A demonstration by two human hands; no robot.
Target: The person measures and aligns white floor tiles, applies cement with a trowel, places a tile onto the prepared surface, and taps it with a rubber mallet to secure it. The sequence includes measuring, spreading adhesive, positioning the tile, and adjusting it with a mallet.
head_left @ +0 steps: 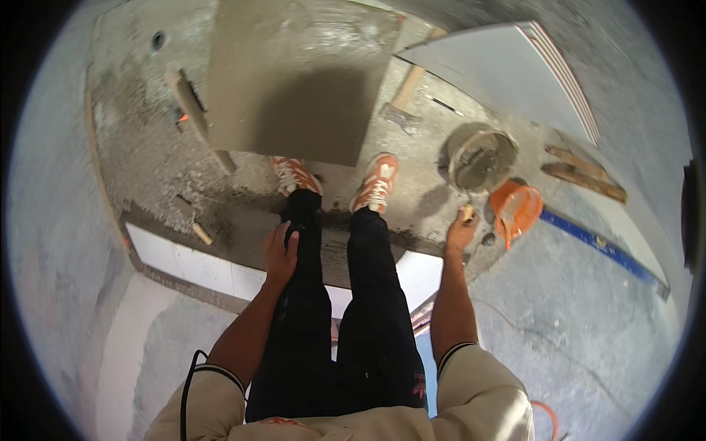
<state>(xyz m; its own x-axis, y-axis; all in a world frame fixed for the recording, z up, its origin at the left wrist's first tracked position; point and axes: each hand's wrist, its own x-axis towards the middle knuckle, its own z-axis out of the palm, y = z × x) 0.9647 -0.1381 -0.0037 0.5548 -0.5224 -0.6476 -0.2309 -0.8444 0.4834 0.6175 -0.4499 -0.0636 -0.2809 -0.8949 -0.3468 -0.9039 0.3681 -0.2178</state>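
My right hand (461,229) is closed on the yellowish handle of a tool (468,212), likely a trowel, just below a bucket of grey mortar (482,162) and left of an orange plastic container (518,209). My left hand (281,250) lies on my left leg with fingers loose and apart, holding nothing. A large grey-brown tile (294,88) lies beyond my shoes, and a small wooden-handled tool (201,231) rests on the rough floor to the left.
White stacked panels (500,77), a hammer-like tool (404,103), wooden pieces (581,180), a blue level (610,250) and a leaning batten (198,125) surround me. A white tiled strip (176,257) edges the step beneath me. A drain opening (157,40) sits at upper left.
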